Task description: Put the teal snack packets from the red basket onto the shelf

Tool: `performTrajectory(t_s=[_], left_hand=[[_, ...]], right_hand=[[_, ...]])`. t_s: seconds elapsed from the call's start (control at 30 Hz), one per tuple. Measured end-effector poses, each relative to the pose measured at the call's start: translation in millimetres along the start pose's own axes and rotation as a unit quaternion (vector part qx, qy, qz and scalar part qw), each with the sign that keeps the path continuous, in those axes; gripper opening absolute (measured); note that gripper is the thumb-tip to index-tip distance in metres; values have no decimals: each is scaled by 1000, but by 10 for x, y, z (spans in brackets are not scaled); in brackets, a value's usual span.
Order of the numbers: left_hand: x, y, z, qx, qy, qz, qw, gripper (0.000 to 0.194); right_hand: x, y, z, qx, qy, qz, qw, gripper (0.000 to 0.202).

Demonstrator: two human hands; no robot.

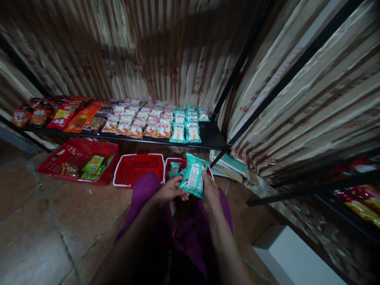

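Observation:
Between my two hands is a teal snack bag [194,177] with a pale printed panel facing up. My left hand [172,190] pinches its lower left corner, and my right hand [210,187] grips its right edge. Just behind the bag, a red basket [173,161] holds more teal bags [174,168], partly hidden by my hands. On the black shelf [212,134] above, matching teal bags [192,132] lie in short rows at the right end. White and orange snack bags [138,128] lie beside them on the left.
Farther left on the shelf are pink bags [63,114] and orange bags [81,118]. A red basket [139,168] and a larger red basket [109,176] with green packets [94,164] stand on the floor. Books [230,161], a white box [297,257] and black shelf posts [267,101] are on my right.

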State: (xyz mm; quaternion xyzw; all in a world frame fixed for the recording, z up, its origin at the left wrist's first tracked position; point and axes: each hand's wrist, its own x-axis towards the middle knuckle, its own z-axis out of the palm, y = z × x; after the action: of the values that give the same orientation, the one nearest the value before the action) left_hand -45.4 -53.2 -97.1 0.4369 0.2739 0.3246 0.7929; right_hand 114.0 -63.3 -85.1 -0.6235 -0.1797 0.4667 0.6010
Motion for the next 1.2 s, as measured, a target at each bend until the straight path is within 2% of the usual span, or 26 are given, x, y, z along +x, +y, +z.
performTrajectory(t_s=[0.1,0.23,0.33,0.4,0.5,0.63,0.7,0.87,1.03,1.2], left_hand=[[-11,27,-26,30,-17,0,999,64],[-72,113,-46,72,-10,-1,997,66],[-123,224,9,53,-16,-9,998,66],[-132,296,82,25,12,-7,1000,65],[-92,358,191,7,88,12,996,62],[8,306,225,9,159,44,986,59],[52,240,195,10,177,55,983,57],[122,113,89,-4,238,76,968,58],[215,68,-28,-40,291,111,949,63],[374,-51,-169,-40,338,69,938,58]], right_hand=[[-8,-18,-11,13,-14,11,1000,53],[-95,-99,4,38,-25,15,999,51],[-168,-151,22,48,-38,9,998,49],[-199,-160,25,42,-66,15,997,50],[-218,-139,8,27,-104,19,994,53],[-216,-92,-28,-13,-139,4,990,55],[-214,-75,-32,-35,-143,0,989,54],[-231,-33,-2,-78,-106,-28,991,60],[-233,96,16,-56,-161,8,985,70],[-181,215,45,-29,-150,26,988,65]])
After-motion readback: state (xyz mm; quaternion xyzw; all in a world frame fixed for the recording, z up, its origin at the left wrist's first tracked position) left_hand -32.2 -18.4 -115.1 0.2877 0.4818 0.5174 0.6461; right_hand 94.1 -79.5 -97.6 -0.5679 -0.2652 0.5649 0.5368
